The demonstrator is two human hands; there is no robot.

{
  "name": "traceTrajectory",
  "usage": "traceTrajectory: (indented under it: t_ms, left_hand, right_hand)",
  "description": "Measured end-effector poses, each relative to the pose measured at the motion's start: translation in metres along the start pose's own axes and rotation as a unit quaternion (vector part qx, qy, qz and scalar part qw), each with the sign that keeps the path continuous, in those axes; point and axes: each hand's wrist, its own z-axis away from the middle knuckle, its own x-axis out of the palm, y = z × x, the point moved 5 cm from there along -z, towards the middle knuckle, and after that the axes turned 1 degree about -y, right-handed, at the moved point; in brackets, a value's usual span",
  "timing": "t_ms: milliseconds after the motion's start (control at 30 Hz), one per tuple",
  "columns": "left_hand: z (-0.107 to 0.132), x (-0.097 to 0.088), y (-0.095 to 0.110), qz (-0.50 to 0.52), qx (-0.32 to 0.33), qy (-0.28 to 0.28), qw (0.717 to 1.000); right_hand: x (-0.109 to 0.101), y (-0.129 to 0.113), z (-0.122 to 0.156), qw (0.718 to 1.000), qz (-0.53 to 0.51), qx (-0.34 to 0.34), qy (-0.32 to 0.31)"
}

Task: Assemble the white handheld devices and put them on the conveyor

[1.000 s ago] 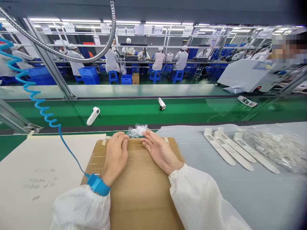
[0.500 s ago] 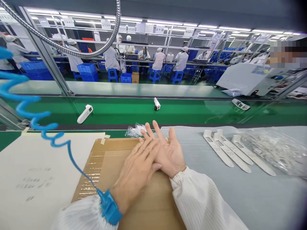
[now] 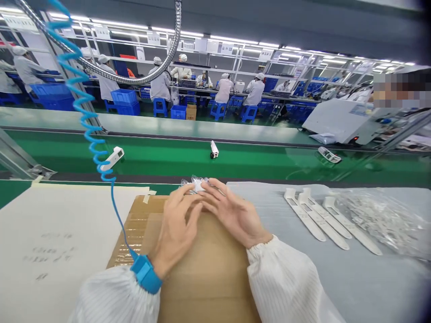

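Above a brown cardboard sheet [image 3: 205, 269], my left hand [image 3: 180, 224] has its fingers apart and nothing in it. A blue wrist strap [image 3: 146, 273] with a coiled blue cord [image 3: 89, 114] is on that wrist. My right hand [image 3: 235, 215] faces it, palm turned inward, fingers stretched and bare of any object. The fingertips of both hands come close together; I cannot tell whether they touch. Just beyond them lies a crumpled clear plastic bag [image 3: 193, 183], partly hidden by the fingers.
Several white plastic strips [image 3: 305, 215] lie on the grey mat [image 3: 269, 278], beside a clear bag of small parts [image 3: 387, 220]. White devices [image 3: 214, 150] rest on the green conveyor belt [image 3: 161, 154]. A white sheet [image 3: 50, 233] covers the left side. People sit at benches beyond.
My hands have drawn apart from lying one over the other, and my right palm has turned inward. The coiled cord has swung right. The devices on the belt have shifted slightly left in view.
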Motion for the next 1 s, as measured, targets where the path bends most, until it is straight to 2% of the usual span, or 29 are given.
traceTrajectory:
  t_ms: [67,133,167,200,233,300,333,433,533,633,700,733,767,800,867,900,933,1000]
  left_hand:
    - [-0.003,-0.008,-0.013,-0.022,-0.047,0.055,0.997]
    - [-0.005,-0.013,-0.024,-0.031,-0.071,0.099,0.992]
    - [-0.005,-0.014,-0.027,-0.030,-0.075,0.113,0.990]
    - [-0.005,-0.014,-0.029,-0.029,-0.076,0.122,0.989]
    - [-0.005,-0.013,-0.031,-0.027,-0.077,0.125,0.989]
    - [-0.004,-0.011,-0.031,-0.026,-0.082,0.123,0.989]
    - [-0.004,-0.010,-0.031,-0.024,-0.087,0.119,0.989]
    - [-0.004,-0.009,-0.031,-0.016,-0.093,0.110,0.989]
    - [-0.004,-0.010,-0.033,-0.014,-0.098,0.109,0.989]
    - [-0.003,-0.010,-0.036,-0.011,-0.115,0.102,0.988]
    - [-0.004,-0.009,-0.037,0.000,-0.118,0.100,0.988]
    - [-0.004,-0.009,-0.036,0.006,-0.117,0.100,0.988]
    - [-0.004,-0.010,-0.035,0.011,-0.115,0.101,0.988]
    - [-0.005,-0.011,-0.034,0.014,-0.113,0.101,0.988]
    - [-0.006,-0.014,-0.029,0.014,-0.107,0.108,0.988]
    - [-0.006,-0.017,-0.026,0.016,-0.105,0.116,0.988]
    - [-0.007,-0.020,-0.024,0.022,-0.104,0.125,0.986]
    - [-0.009,-0.023,-0.021,0.061,-0.114,0.120,0.984]
  right_hand:
    - [-0.014,-0.012,-0.010,0.988,0.151,0.003,0.013]
    - [-0.033,-0.027,-0.032,0.946,0.322,-0.001,0.036]
    - [-0.044,-0.036,-0.046,0.908,0.416,-0.005,0.053]
    - [-0.054,-0.043,-0.063,0.854,0.515,-0.009,0.074]
    - [-0.063,-0.050,-0.081,0.789,0.606,-0.012,0.099]
    - [-0.076,-0.058,-0.118,0.701,0.701,-0.022,0.128]
    - [-0.078,-0.058,-0.136,0.673,0.727,-0.031,0.132]
    - [-0.076,-0.048,-0.180,0.612,0.780,-0.063,0.115]
    - [-0.070,-0.033,-0.206,0.564,0.817,-0.076,0.094]
    - [-0.064,-0.029,-0.212,0.539,0.833,-0.082,0.092]
    - [-0.055,-0.037,-0.205,0.530,0.837,-0.092,0.100]
    - [-0.049,-0.045,-0.198,0.532,0.833,-0.102,0.109]
    - [-0.040,-0.055,-0.188,0.551,0.817,-0.118,0.123]
    - [-0.031,-0.066,-0.175,0.589,0.784,-0.139,0.139]
    - [-0.011,-0.084,-0.142,0.708,0.665,-0.174,0.162]
    - [-0.001,-0.089,-0.124,0.770,0.591,-0.179,0.163]
    - [0.008,-0.089,-0.107,0.820,0.525,-0.168,0.155]
    - [0.021,-0.079,-0.075,0.889,0.422,-0.119,0.134]
